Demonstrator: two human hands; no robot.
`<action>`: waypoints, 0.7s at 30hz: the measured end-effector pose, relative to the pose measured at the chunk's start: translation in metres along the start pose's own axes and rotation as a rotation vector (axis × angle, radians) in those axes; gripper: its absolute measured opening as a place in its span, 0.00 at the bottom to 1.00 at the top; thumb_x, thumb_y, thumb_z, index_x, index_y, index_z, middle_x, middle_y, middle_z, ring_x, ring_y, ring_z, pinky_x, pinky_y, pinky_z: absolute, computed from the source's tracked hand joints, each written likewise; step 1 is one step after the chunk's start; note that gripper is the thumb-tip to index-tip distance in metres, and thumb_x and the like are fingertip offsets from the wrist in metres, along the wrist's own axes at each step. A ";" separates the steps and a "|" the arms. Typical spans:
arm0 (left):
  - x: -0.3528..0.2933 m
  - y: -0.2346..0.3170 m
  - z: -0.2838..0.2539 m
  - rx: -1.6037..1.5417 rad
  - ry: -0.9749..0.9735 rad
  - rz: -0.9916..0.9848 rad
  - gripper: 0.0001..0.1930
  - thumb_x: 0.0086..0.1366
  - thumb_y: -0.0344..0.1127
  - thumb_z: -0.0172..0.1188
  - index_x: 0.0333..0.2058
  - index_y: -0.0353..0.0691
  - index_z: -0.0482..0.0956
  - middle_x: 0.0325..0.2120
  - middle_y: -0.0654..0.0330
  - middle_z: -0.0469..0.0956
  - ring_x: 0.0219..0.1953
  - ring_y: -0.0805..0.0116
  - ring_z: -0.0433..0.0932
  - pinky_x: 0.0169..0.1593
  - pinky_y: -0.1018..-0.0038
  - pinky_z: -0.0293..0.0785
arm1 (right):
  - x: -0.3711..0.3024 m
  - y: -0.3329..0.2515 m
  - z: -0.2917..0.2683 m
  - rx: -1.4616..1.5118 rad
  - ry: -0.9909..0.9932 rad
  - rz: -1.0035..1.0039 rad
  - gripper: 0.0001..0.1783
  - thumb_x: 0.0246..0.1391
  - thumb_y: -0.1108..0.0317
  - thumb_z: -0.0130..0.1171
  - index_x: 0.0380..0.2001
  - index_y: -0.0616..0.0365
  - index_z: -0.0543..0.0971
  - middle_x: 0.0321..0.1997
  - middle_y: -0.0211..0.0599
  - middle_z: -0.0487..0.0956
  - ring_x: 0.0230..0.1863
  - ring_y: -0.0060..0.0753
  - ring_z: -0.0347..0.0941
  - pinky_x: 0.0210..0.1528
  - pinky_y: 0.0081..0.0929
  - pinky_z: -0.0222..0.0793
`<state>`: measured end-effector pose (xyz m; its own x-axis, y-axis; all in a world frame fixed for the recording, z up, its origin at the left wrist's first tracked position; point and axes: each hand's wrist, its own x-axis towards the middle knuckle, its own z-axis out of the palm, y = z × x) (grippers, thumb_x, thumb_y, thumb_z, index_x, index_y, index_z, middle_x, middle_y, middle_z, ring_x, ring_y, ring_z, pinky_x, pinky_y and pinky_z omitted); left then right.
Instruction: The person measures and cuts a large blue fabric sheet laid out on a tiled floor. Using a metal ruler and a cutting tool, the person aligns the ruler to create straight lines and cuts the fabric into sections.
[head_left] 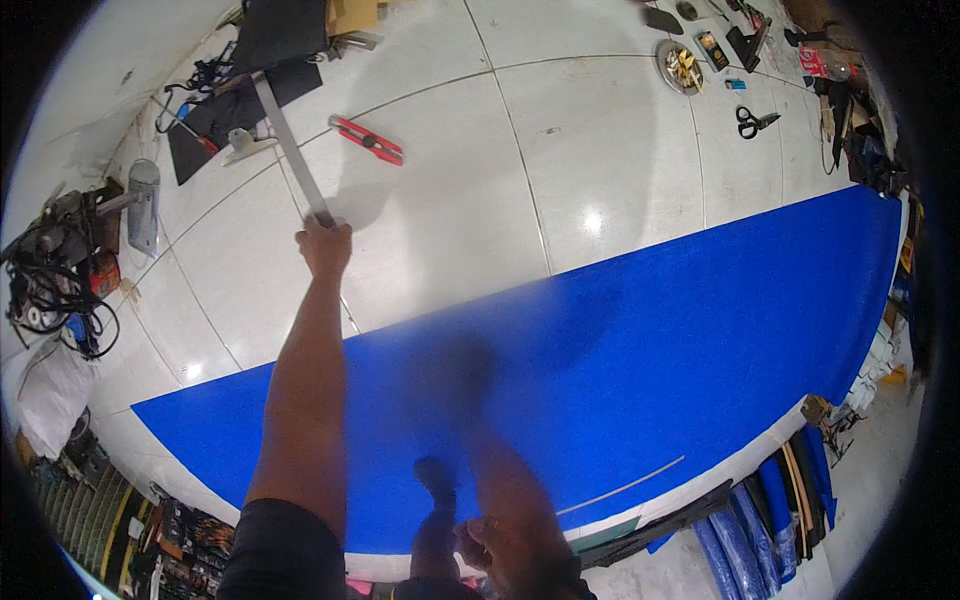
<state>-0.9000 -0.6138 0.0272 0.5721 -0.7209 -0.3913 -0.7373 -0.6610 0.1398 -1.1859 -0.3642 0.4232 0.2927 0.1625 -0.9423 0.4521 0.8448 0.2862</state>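
Note:
My left hand (pixel 326 248) is stretched forward past the edge of a big blue sheet (pixel 650 340), its fingers closed round the near end of a long flat metal ruler (pixel 290 145). The ruler's far end reaches over a black piece of material (pixel 195 140) on the tiles. To the right of the ruler lies a red utility knife (pixel 367 140). Low and close to my body, my right hand (pixel 480 545) has its fingers curled; it is dark, and anything inside them is hidden. My legs and feet are on the blue sheet, one foot (pixel 435 475) beneath me.
Black scissors (pixel 752 122) and a metal bowl of small pieces (pixel 681 67) lie at the far right. A thin pale strip (pixel 622 486) rests on the sheet. Blue and dark rolls (pixel 755 520) stand at lower right. Tangled black cables (pixel 55 280) crowd the left.

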 end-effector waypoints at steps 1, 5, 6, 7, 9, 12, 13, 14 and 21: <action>0.012 -0.009 0.000 0.009 0.057 -0.002 0.36 0.55 0.45 0.67 0.55 0.27 0.63 0.47 0.36 0.73 0.51 0.41 0.75 0.55 0.51 0.75 | 0.004 0.013 -0.013 0.021 0.000 -0.005 0.17 0.67 0.53 0.57 0.36 0.57 0.79 0.22 0.23 0.71 0.22 0.17 0.63 0.24 0.18 0.56; 0.007 0.020 -0.002 -0.109 -0.103 0.007 0.34 0.54 0.43 0.67 0.52 0.27 0.64 0.42 0.39 0.77 0.50 0.42 0.76 0.55 0.54 0.76 | 0.003 0.003 -0.008 0.051 -0.002 -0.037 0.17 0.67 0.53 0.56 0.35 0.57 0.79 0.22 0.24 0.71 0.22 0.17 0.64 0.25 0.18 0.56; 0.008 0.018 -0.006 -0.096 -0.116 -0.019 0.32 0.54 0.42 0.67 0.51 0.27 0.65 0.41 0.40 0.77 0.50 0.42 0.76 0.54 0.55 0.76 | 0.005 0.001 -0.007 0.019 -0.032 -0.033 0.19 0.68 0.51 0.55 0.34 0.56 0.79 0.21 0.23 0.70 0.21 0.16 0.62 0.24 0.19 0.54; 0.009 0.016 -0.011 -0.084 -0.129 -0.044 0.31 0.53 0.41 0.67 0.50 0.28 0.66 0.41 0.41 0.78 0.49 0.43 0.76 0.54 0.55 0.76 | 0.010 0.005 -0.008 0.042 0.014 -0.003 0.18 0.66 0.51 0.57 0.36 0.57 0.80 0.23 0.26 0.73 0.22 0.18 0.66 0.26 0.19 0.60; 0.009 0.008 -0.027 -0.016 -0.135 -0.003 0.27 0.53 0.40 0.67 0.46 0.29 0.68 0.42 0.41 0.78 0.47 0.42 0.77 0.53 0.55 0.76 | 0.019 0.019 -0.011 0.085 0.102 0.057 0.19 0.64 0.52 0.62 0.40 0.60 0.81 0.26 0.31 0.79 0.25 0.21 0.74 0.30 0.20 0.71; -0.005 -0.010 -0.038 -0.020 -0.065 0.048 0.24 0.52 0.39 0.65 0.43 0.30 0.69 0.40 0.42 0.79 0.42 0.42 0.79 0.49 0.54 0.77 | -0.029 -0.071 0.042 -0.064 0.122 0.002 0.20 0.63 0.51 0.62 0.39 0.60 0.81 0.27 0.31 0.79 0.26 0.21 0.74 0.29 0.20 0.70; -0.011 -0.017 -0.045 -0.036 -0.025 0.062 0.23 0.52 0.39 0.65 0.43 0.30 0.69 0.39 0.42 0.79 0.41 0.41 0.80 0.48 0.53 0.77 | -0.028 -0.066 0.041 -0.061 0.124 0.007 0.16 0.63 0.57 0.61 0.39 0.61 0.80 0.28 0.33 0.79 0.27 0.23 0.74 0.30 0.23 0.71; -0.024 0.000 -0.051 -0.136 -0.057 -0.009 0.23 0.53 0.38 0.64 0.43 0.31 0.69 0.37 0.42 0.79 0.39 0.41 0.81 0.47 0.53 0.77 | -0.019 -0.056 0.033 -0.036 0.143 -0.001 0.12 0.63 0.63 0.59 0.40 0.62 0.79 0.29 0.36 0.79 0.27 0.25 0.74 0.31 0.26 0.72; -0.099 -0.012 -0.107 -0.460 0.134 -0.066 0.17 0.58 0.39 0.62 0.37 0.31 0.71 0.27 0.56 0.72 0.30 0.64 0.71 0.36 0.62 0.70 | 0.012 0.000 0.008 -0.093 0.147 -0.108 0.15 0.64 0.51 0.61 0.38 0.52 0.81 0.29 0.27 0.77 0.29 0.20 0.73 0.27 0.22 0.69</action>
<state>-0.9094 -0.5572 0.1611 0.6755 -0.6750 -0.2967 -0.4796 -0.7079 0.5185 -1.1756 -0.3667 0.4131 0.1177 0.1354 -0.9838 0.3928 0.9035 0.1713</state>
